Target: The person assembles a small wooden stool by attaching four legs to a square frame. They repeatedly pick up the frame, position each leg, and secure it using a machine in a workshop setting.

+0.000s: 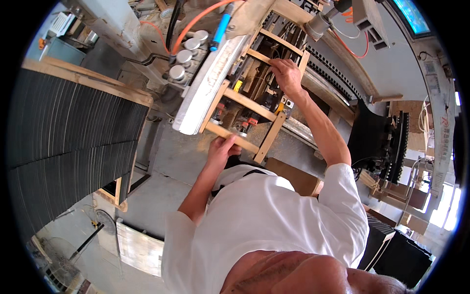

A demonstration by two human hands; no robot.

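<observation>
while the wooden frame (247, 98) lies across the bed of the machine (205, 83), both hands are already on it: the left hand (221, 147) is closed around the near rail at the frame's lower edge, and the right hand (286, 74) curls its fingers over a cross slat near the far end. the frame looks fully assembled, rails and slats joined; judging by that, it is either just seated or about to be lifted, and i cannot tell which. clamps and red and yellow fittings show through the slats beneath it. a row of metal cylinders (186, 51) and an orange hose (196, 22) crowd the far left side. a stack of dark sheets (68, 132) stands close at the left, and a toothed rack (338, 78) runs along the right.
</observation>
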